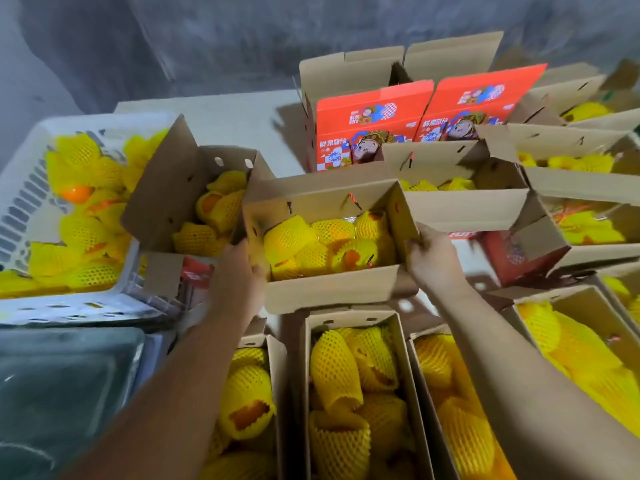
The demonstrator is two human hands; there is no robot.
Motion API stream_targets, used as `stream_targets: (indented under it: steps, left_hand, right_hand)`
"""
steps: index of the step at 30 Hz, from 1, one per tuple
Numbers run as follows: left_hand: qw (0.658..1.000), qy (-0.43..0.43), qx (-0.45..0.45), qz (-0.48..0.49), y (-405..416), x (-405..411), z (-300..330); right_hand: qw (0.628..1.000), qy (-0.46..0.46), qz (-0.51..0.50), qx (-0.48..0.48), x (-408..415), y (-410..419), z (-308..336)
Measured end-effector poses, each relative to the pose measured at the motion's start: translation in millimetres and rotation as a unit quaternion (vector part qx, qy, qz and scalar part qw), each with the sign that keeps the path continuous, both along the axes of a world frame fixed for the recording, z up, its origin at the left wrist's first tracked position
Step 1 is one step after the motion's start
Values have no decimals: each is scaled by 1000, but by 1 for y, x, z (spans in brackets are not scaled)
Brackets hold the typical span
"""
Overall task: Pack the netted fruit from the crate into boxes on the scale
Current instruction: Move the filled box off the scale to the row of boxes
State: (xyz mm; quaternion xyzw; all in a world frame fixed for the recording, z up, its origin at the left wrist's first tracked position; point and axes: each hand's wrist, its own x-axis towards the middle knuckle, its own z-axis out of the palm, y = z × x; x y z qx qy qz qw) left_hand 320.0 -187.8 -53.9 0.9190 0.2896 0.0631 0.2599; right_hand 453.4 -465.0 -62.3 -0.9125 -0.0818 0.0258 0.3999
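Both hands gripped an open brown cardboard box (332, 289) filled with yellow foam-netted fruit (322, 244): the left hand (242, 271) curled round its left end, the right hand (429, 258) round its right end, probably to carry the full load level. The white slatted plastic crate (20, 202) at left held more netted fruit; the scale itself wasn't clearly identifiable.

**Two Bare Arms, Nothing Worn**

Only the person's arms show. The bare left forearm (180, 372) enters from seven o'clock and ends in the uncovered left hand (239, 271). The bare right forearm (519, 362) enters from five o'clock, ending in the uncovered right hand (433, 258). No sleeve, glove, watch or ring shows on either.
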Motion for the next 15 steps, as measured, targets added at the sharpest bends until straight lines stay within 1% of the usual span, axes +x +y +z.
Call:
stream_targets:
  steps: [3,5,6,8,11,15]
  left_hand:
    - [994,-102,-23,-19,2,-17,35]
    - [983,-182,-13,-28,3,-32,65]
    - [978,-208,-7,-26,5,-41,79]
    - [973,-229,-14,-16,14,-64,99]
    - [957,-265,-116,-6,23,-107,113]
    - [947,-286,-143,-6,35,-177,123]
  right_hand:
    - [999,-7,0,43,-10,-8,36]
    - [997,-3,-8,79,-15,-14,66]
    - [995,-10,-4,97,-20,-15,84]
    - [993,-41,23,109,-39,-9,120]
    - [988,-83,50,123,-79,8,161]
    - [985,-97,80,114,-135,36,181]
